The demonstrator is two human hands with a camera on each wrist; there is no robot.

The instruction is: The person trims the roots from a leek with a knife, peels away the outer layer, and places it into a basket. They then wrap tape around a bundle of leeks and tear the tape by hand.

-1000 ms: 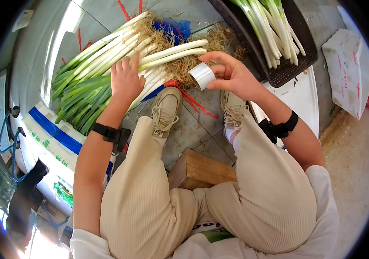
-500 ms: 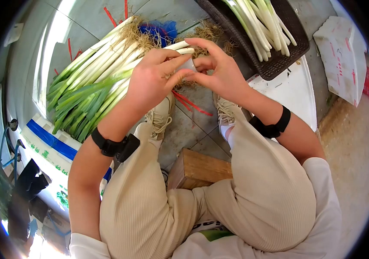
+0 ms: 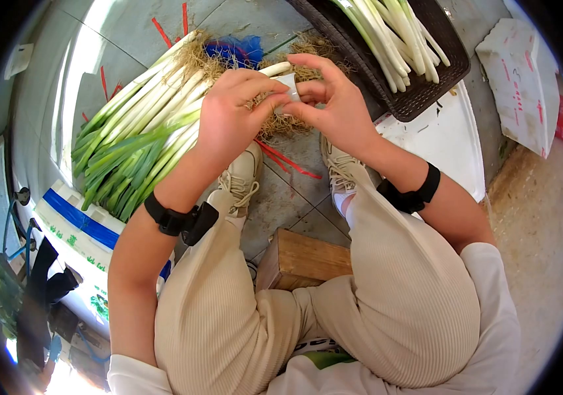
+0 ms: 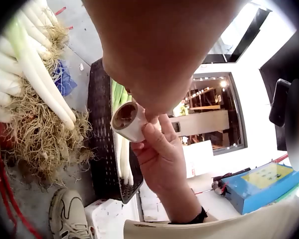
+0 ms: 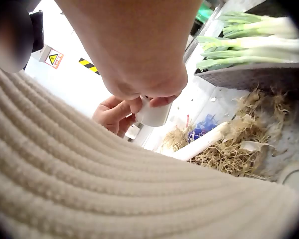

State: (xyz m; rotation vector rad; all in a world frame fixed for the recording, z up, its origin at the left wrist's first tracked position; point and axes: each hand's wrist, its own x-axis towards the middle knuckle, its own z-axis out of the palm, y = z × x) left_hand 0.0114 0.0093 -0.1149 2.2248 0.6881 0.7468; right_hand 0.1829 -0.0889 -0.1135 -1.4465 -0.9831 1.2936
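Note:
In the head view a roll of white tape [image 3: 286, 92] is between both hands, above the roots of a pile of long green onions [image 3: 156, 105]. My right hand [image 3: 337, 102] holds the roll from the right, fingers bent round it. From the left, my left hand [image 3: 239, 108] has thumb and fingertips pinched together at the roll and partly covers it. In the left wrist view the roll's hollow brown core [image 4: 125, 116] faces the camera. The right wrist view shows the roll's smooth side [image 5: 153, 115] below the right hand.
A dark woven basket [image 3: 420, 99] with more green onions [image 3: 393, 46] stands at the back right, beside a white lid-like panel [image 3: 449, 141]. Red strips [image 3: 288, 161] and loose roots [image 3: 321, 46] lie on the tiles. A wooden block [image 3: 304, 260] sits between the legs.
The left hand has left the green onions and moved right to the tape roll. The right hand has kept the roll, now partly hidden. Both hands barely moved in the last half second.

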